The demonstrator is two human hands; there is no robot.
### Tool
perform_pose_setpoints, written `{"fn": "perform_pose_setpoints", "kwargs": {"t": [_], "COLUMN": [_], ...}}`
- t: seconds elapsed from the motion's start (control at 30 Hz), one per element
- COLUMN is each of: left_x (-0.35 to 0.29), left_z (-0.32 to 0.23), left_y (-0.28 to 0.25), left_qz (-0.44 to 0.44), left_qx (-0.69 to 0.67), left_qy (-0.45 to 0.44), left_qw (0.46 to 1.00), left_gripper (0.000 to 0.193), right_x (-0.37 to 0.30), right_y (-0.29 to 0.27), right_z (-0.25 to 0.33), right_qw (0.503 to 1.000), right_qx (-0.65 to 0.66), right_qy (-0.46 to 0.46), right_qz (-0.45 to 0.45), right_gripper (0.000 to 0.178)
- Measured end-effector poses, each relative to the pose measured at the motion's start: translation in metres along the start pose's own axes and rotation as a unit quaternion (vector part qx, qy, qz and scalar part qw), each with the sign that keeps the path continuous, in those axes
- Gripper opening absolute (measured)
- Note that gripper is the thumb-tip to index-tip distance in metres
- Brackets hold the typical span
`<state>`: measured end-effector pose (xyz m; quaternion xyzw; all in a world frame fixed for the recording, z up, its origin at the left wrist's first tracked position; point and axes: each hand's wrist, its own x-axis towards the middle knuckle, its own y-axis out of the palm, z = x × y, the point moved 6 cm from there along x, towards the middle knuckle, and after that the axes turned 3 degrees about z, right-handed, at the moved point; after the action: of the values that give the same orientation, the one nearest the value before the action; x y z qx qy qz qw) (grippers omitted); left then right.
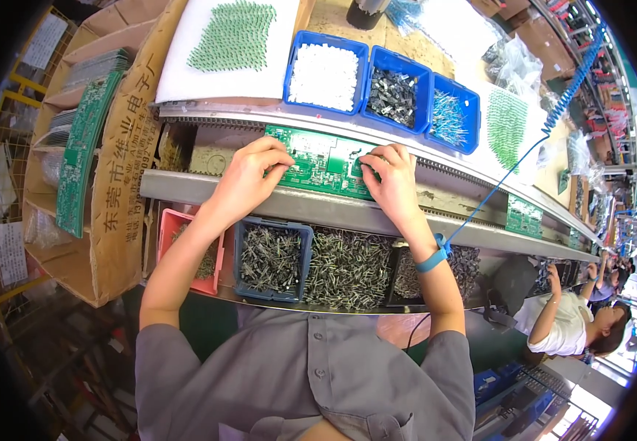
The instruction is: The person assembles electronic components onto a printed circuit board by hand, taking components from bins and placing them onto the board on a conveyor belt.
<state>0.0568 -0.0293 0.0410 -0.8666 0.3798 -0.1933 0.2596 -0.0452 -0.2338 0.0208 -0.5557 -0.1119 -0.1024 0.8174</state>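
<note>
A green circuit board (317,167) lies in the rail track in front of me, its long side along the rails. Over its left end is my left hand (254,175), thumb and fingers pinched together just above the surface. My right hand (393,176) is at the board's right part, its fingertips also drawn together over a pale outlined area. Anything small between the fingertips of either hand is too tiny or hidden to name. A blue wrist strap (433,257) with a coiled cord circles my right wrist.
Beyond the rail stand blue bins of white connectors (324,76), dark parts (392,95) and blue-white parts (449,117). Nearer me are a grey bin (271,259), a pink bin (168,239) and loose metal-leaded parts (348,268). A cardboard box (116,198) holds boards at left. A co-worker (572,320) sits right.
</note>
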Motion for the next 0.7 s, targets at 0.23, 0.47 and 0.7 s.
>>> {"fn": "perform_pose_setpoints", "kwargs": {"t": [0.23,0.47,0.7], "left_x": [0.009,0.022,0.023], "left_z": [0.003,-0.001,0.000], "left_y": [0.011,0.026,0.028], "left_qz": [-0.026,-0.033,-0.006], "left_qx": [0.029,0.148,0.189], "left_qy": [0.011,0.102,0.098], "left_qw": [0.999,0.983,0.977], "left_gripper": [0.019,0.032,0.033], "right_x": [-0.002,-0.045,-0.063], "right_y": [-0.013,0.022,0.047], "right_z": [0.061,0.165,0.174], "right_qw": [0.997,0.942,0.937], "right_qx": [0.013,0.114,0.045], "right_qy": [-0.067,-0.264,-0.286], "right_qz": [0.033,0.171,0.195], "right_gripper": [0.020,0.011,0.010]}}
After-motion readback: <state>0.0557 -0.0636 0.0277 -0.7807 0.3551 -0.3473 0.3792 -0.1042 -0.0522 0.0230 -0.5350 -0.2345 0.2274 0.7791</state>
